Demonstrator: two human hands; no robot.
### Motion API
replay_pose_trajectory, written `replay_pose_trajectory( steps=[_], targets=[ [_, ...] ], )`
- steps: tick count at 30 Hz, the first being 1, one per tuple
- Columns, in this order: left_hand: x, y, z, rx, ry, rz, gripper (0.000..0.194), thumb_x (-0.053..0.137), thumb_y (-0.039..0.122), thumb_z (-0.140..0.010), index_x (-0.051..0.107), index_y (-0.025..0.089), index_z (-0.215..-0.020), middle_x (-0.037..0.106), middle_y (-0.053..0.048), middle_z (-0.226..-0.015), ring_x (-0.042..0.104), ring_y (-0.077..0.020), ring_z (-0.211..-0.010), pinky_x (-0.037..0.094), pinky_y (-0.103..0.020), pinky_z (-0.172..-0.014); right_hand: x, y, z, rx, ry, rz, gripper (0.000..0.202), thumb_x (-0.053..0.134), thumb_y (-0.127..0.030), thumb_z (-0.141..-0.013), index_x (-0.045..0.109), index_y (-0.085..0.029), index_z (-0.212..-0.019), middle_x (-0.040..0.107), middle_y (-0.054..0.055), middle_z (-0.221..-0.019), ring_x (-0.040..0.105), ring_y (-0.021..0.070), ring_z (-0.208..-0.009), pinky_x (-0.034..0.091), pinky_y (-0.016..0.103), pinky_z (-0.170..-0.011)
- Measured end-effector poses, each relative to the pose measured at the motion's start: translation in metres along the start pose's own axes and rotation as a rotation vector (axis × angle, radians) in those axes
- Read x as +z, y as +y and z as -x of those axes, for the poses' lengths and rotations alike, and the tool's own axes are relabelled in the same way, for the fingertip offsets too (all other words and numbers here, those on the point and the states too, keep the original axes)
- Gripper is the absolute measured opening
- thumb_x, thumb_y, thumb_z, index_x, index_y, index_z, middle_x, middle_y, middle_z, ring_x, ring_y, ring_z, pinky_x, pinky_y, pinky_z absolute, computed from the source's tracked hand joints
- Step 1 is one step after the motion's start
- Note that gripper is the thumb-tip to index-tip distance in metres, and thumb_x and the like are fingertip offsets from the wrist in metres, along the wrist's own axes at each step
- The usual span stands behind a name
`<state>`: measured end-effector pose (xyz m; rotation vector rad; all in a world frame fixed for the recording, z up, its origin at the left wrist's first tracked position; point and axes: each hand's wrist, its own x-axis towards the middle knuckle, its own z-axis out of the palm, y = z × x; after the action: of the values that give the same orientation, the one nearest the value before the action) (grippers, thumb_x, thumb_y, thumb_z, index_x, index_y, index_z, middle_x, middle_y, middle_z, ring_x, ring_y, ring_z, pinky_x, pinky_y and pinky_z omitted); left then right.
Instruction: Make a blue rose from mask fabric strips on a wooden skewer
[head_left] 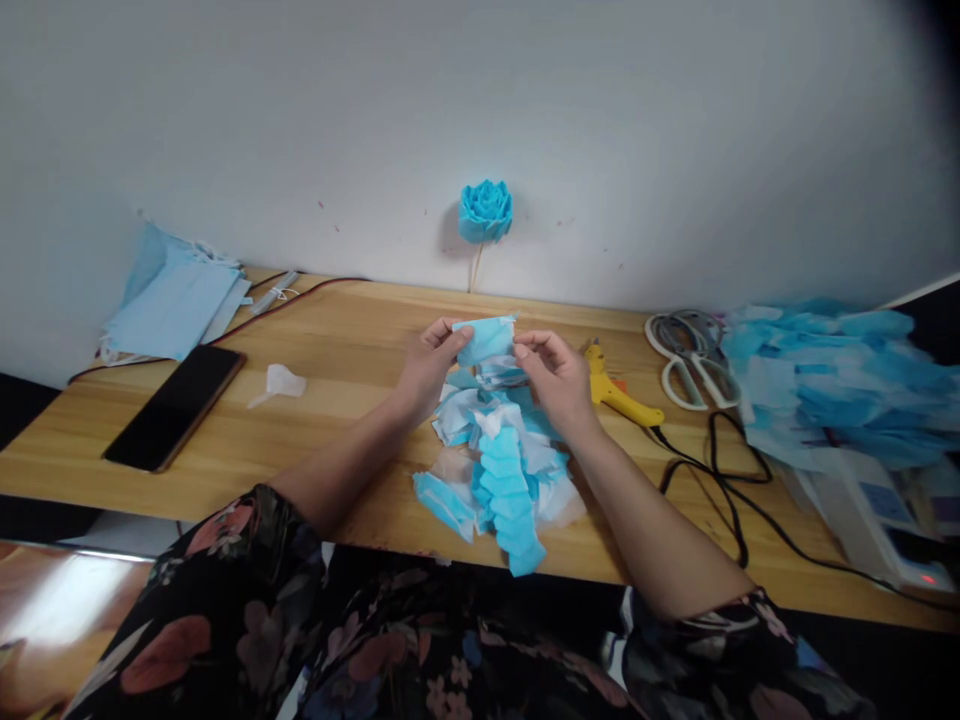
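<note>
Between my two hands is a small blue piece of mask fabric [485, 341], held up above the wooden table. My left hand [433, 362] pinches its left end between thumb and fingers. At its right edge, my right hand [553, 372] has thumb and fingertips pressed together on the fabric. Directly below lies a loose heap of blue and white fabric pieces [525, 440]. A pleated blue strip [510, 495] runs from this heap toward the table's front edge. Behind, a blue fabric flower [486, 211] on a thin stick leans against the wall.
A yellow glue gun [626, 400] with a black cord and white-handled scissors [686, 375] lie right. Farther right is a large blue fabric pile [832, 370] beside a white power strip [874, 515]. Left are a phone [176, 408], stacked masks [176, 300] and a white scrap [283, 381].
</note>
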<state>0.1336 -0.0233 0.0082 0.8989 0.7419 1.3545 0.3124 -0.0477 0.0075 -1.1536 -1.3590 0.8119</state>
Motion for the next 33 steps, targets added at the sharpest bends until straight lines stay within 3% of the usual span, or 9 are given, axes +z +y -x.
replay_pose_trajectory(
  steps=[11,16,24,29,33],
  targets=[
    [0.001,0.001,0.001,-0.037,0.0,-0.042,0.028,0.084,0.034,-0.081,0.062,0.016,-0.079,0.063,0.003,-0.071,0.058,-0.0082,-0.065,0.049,-0.021,-0.066,0.001,-0.002,0.001,0.005,0.046,0.077,0.016,0.073,-0.038,-0.081,0.069,-0.022,-0.078,0.071,-0.001,-0.074,0.061,0.0145,-0.068,0.05,0.029,-0.07],
    [0.002,0.004,0.0,-0.052,-0.004,-0.008,0.029,0.084,0.034,-0.08,0.061,0.017,-0.079,0.063,0.004,-0.072,0.057,-0.0077,-0.065,0.049,-0.02,-0.066,0.002,-0.004,0.001,0.007,0.046,0.043,0.021,0.076,-0.042,-0.08,0.068,-0.022,-0.078,0.068,-0.001,-0.072,0.06,0.015,-0.069,0.05,0.029,-0.068],
    [0.003,0.003,0.002,-0.069,-0.089,-0.03,0.037,0.087,0.042,-0.075,0.06,0.018,-0.084,0.063,0.004,-0.074,0.059,-0.0092,-0.066,0.051,-0.022,-0.065,-0.005,-0.01,-0.001,0.096,-0.032,-0.112,0.046,0.066,-0.063,-0.088,0.071,-0.026,-0.116,0.075,0.002,-0.101,0.068,0.0187,-0.088,0.055,0.033,-0.083],
    [0.005,0.002,0.006,-0.054,-0.13,-0.098,0.042,0.09,0.047,-0.07,0.061,0.017,-0.08,0.063,0.004,-0.07,0.058,-0.0091,-0.063,0.049,-0.022,-0.062,-0.004,-0.013,0.001,0.096,-0.12,-0.076,0.046,0.07,-0.068,-0.082,0.073,-0.025,-0.097,0.07,0.0,-0.085,0.064,0.0186,-0.082,0.054,0.031,-0.077],
    [0.007,0.005,0.008,-0.052,-0.154,-0.146,0.042,0.09,0.047,-0.071,0.062,0.017,-0.079,0.065,0.004,-0.071,0.059,-0.0092,-0.064,0.048,-0.021,-0.062,-0.003,-0.008,0.001,0.074,-0.074,-0.006,0.037,0.077,-0.059,-0.078,0.068,-0.023,-0.084,0.062,-0.003,-0.074,0.055,0.0143,-0.068,0.048,0.027,-0.064]
  ],
)
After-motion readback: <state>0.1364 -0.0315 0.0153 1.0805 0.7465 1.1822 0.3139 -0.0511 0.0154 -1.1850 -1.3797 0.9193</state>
